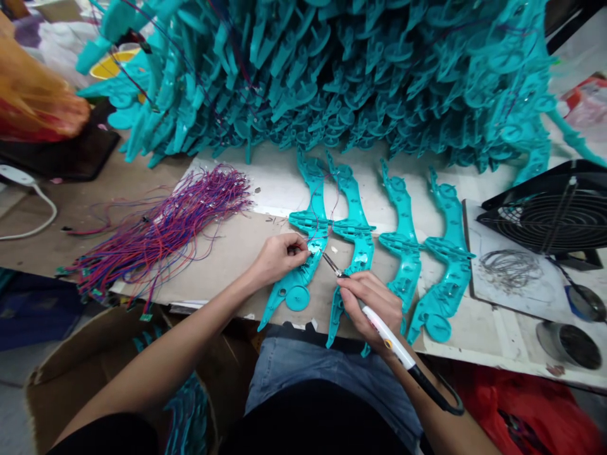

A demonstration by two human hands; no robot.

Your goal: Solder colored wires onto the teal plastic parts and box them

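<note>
My right hand [372, 306] grips a soldering iron [379, 325] with a white handle and a black cord end. Its metal tip points left at the middle of the leftmost turquoise plastic part [308, 268]. Over that same part, my left hand [279, 258] is closed in a pinch on a thin wire, mostly hidden by the fingers. Fine red and purple wires run up from there to the upper end of the second turquoise part [351, 196]. Two more such parts, a third [403, 253] and a fourth [448, 253], lie in the row to the right.
A tall stack of turquoise parts [332, 82] fills the table's back. Left lies a bundle of red and purple wires [175, 234]. At right are a black fan [554, 208], coiled solder-like wire [505, 272] and a round tin [569, 344]. A cardboard box [61, 373] stands below left.
</note>
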